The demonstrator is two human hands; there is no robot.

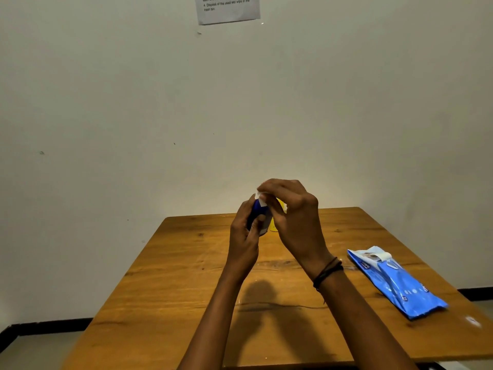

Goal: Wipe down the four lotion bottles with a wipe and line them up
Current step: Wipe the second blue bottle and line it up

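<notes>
My left hand (244, 236) grips a dark blue lotion bottle (258, 212), raised above the far middle of the wooden table (165, 276). My right hand (289, 212) pinches a small white wipe (261, 197) against the bottle's top. Behind my right hand a yellow bottle (274, 226) stands near the table's far edge, mostly hidden. No other bottles show in the head view.
A blue pack of wet wipes (394, 283) lies on the right side of the table, its flap peeled open. A printed sheet (228, 9) is taped to the pale wall behind the table. A small white scrap (472, 321) lies near the right edge.
</notes>
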